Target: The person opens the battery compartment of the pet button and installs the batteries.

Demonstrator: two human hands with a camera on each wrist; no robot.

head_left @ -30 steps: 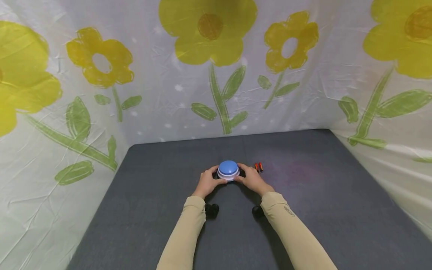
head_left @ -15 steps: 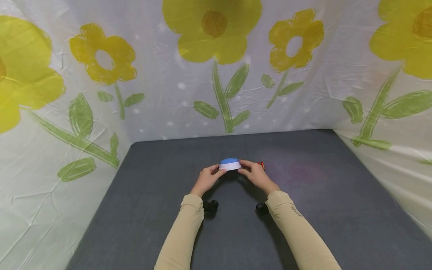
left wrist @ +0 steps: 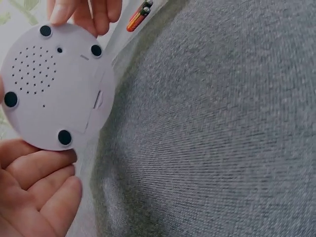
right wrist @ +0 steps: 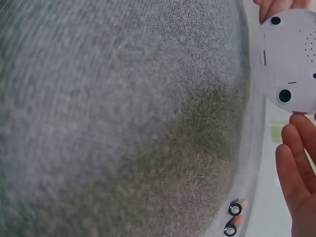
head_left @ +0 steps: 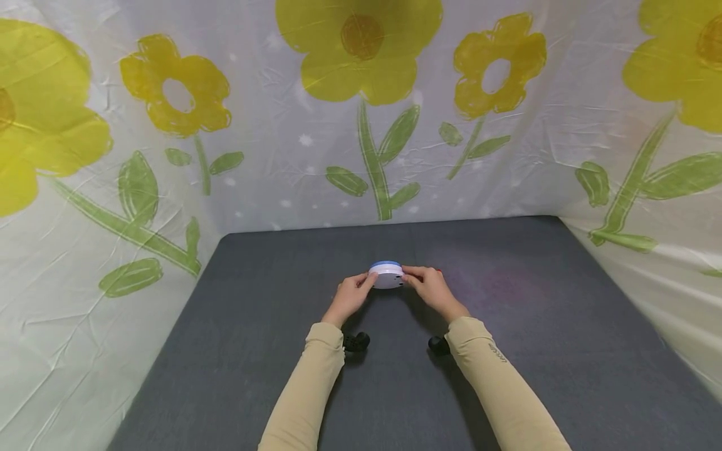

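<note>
Left hand (head_left: 348, 299) and right hand (head_left: 435, 293) pinch the white-and-blue button (head_left: 387, 279) by its edge, between them, underside tipped wristward; best grip edges only, leave the likely cover latch (left wrist: 98, 100) free, avoid bumping batteries (left wrist: 138, 19) just beyond right hand.

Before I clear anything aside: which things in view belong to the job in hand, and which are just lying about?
Job:
blue-and-white button, held by left hand and right hand
two batteries, probably: untouched, but the button's underside shows what looks like a hatch

Just around:
grey table
flowered sheet
black gear at the wrists
</note>
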